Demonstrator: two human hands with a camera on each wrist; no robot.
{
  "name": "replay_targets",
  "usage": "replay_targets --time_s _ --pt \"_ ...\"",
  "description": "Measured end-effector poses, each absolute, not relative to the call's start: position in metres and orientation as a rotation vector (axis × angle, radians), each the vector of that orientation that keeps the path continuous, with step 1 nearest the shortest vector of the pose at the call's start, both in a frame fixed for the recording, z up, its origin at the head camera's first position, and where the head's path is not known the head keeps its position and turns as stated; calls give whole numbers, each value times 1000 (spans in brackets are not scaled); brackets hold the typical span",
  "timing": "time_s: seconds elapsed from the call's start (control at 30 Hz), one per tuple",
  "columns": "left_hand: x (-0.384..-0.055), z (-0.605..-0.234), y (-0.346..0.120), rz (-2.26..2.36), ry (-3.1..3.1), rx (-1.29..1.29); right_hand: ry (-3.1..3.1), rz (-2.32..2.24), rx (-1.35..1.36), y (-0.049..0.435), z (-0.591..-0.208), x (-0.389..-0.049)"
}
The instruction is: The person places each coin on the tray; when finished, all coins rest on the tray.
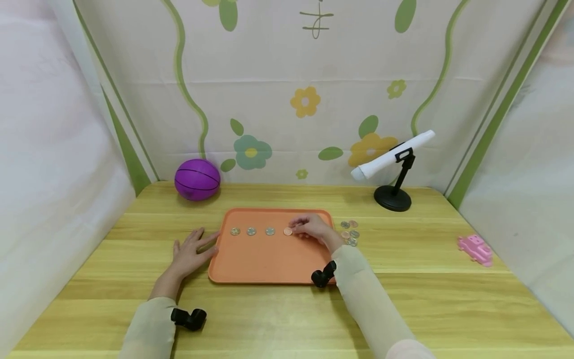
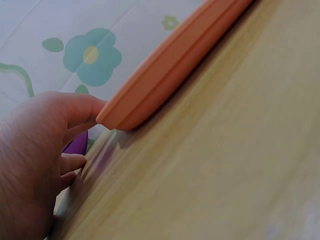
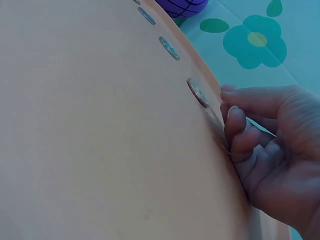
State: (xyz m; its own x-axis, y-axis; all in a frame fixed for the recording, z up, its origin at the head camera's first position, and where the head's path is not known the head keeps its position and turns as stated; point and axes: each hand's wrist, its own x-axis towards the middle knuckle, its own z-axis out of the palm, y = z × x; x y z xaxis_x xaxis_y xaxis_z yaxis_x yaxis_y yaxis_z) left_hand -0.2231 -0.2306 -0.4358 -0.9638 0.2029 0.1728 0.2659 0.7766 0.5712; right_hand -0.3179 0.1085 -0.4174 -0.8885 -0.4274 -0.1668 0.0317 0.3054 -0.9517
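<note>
A row of coins lies along the far part of the orange tray (image 1: 269,262): three silver coins and, at the right end, a copper-coloured coin (image 1: 287,231). Beside that copper coin my right hand (image 1: 312,227) hovers low over the tray, fingers loosely bent. In the right wrist view, a small gap separates the fingertips from the copper coin (image 3: 197,93), and no coin shows between them. My left hand (image 1: 190,255) rests at the tray's left side with fingers spread. Its thumb and a finger reach the tray's rim (image 2: 107,117).
Several loose coins (image 1: 345,234) lie on the table right of the tray. A purple ball (image 1: 197,180) sits at the back left. A white microphone (image 1: 390,159) leans on a black stand (image 1: 392,198) at the back right. A pink toy (image 1: 475,249) lies far right.
</note>
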Motion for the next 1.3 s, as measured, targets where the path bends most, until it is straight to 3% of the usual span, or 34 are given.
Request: replay_targets --time_s 0.3,0.83,1.3 --pt "-223 -438 -230 -940 -2856 -381 2198 -1695 -276 120 -413 -320" --pt "-223 -438 -230 -950 -2858 -385 2251 -1840 -337 169 -354 -320" --pt "-222 -437 -229 -953 -2862 -386 2357 -1810 -380 214 -339 -300"
